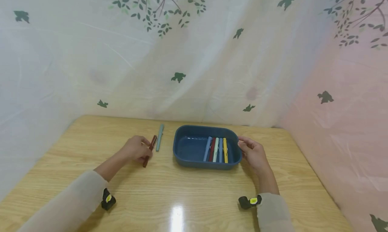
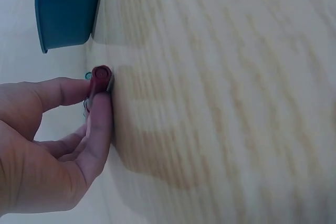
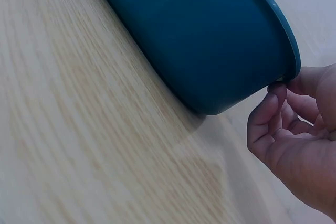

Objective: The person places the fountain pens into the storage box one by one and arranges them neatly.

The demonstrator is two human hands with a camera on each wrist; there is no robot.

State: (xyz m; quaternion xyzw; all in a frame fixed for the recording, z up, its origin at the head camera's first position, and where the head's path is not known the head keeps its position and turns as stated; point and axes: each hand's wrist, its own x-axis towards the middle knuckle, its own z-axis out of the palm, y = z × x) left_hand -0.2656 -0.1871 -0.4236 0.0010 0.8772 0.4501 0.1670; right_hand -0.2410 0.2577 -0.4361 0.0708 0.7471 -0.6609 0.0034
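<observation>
My left hand (image 1: 137,149) pinches a dark red pen (image 1: 153,143) between thumb and fingers, left of the box; the left wrist view shows the pen end (image 2: 101,73) close over the table. A grey-green pen (image 1: 160,137) lies just to the right of it. The dark blue box (image 1: 189,164) stands in the middle, with several pens side by side in its right half, among them a yellow pen (image 1: 225,151) and a red pen (image 1: 212,149). At the box's right end, my right hand (image 1: 254,155) pinches the rim (image 3: 294,51) between thumb and fingers.
The box sits on a light wooden table (image 1: 182,191) that runs back to a pale curtain (image 1: 197,57) printed with leaves and birds. A pinkish curtain (image 1: 339,124) hangs along the right side. Black wrist cameras (image 1: 108,199) sit at both sleeves.
</observation>
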